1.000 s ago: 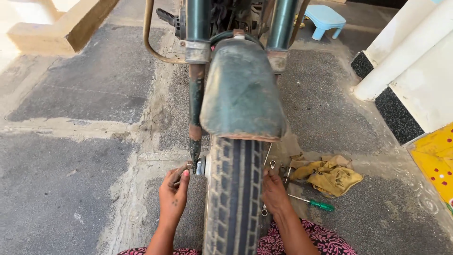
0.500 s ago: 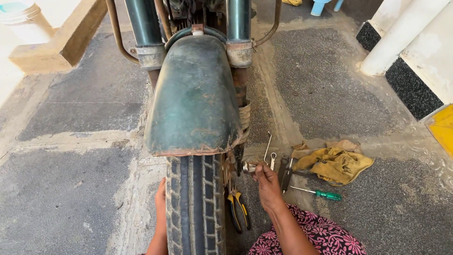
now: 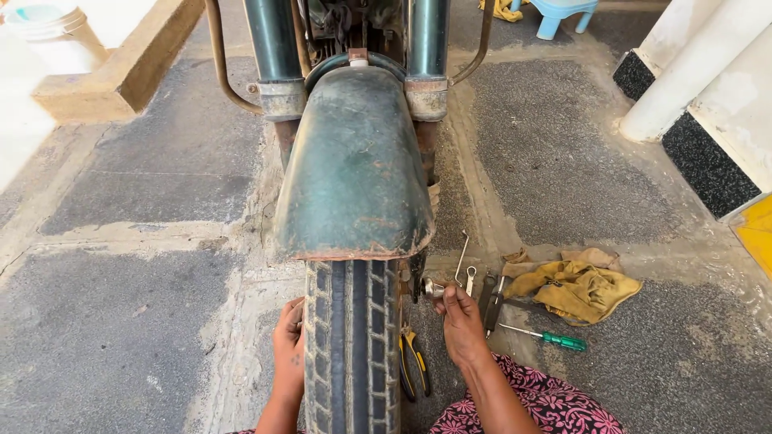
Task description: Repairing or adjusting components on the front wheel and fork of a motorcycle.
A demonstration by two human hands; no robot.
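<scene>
Rubber tyre | left hand flat, open against it | right hand pinching axle end (shiny)

One motorcycle wheel shows, with one ribbed tyre under one worn green mudguard. Two fork legs rise beside it. Two hands are at the wheel: the left hand on the tyre's left side, the right hand at one metal axle end.

On the concrete ground to the right lie one green-handled screwdriver, one yellow-handled pair of pliers, one small spanner, one bent metal rod and one yellow rag. One blue stool stands at the top edge, and one pale bucket at the top left corner.
</scene>
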